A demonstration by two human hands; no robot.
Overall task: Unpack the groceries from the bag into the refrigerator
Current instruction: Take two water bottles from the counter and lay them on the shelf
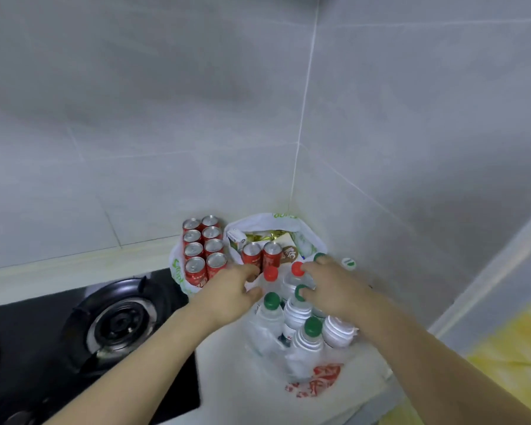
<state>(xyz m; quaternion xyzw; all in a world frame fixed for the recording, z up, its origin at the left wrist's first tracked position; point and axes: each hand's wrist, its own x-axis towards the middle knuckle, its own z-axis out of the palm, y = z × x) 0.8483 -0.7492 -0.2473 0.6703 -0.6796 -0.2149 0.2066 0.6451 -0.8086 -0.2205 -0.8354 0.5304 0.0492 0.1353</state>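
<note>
A clear plastic bag [267, 342] on the counter holds several water bottles with green caps [271, 301] and two with red caps [270, 273]. Behind it, a white bag [307, 240] holds two red cans [261, 256], a gold packet and a small box. Another white bag [178, 277] to the left is packed with several red cans [203, 250]. My left hand [232, 291] is beside the left red-capped bottle, thumb and fingers apart at its neck. My right hand [330, 286] is spread over the bottle tops, fingertips touching a red cap [297, 268] and a green cap. No refrigerator is in view.
A black gas hob with a burner [121, 323] lies left of the bags. Grey tiled walls meet in a corner [295, 167] right behind them. The pale counter's edge [377, 391] runs at the lower right, with a yellow surface [515, 351] beyond it.
</note>
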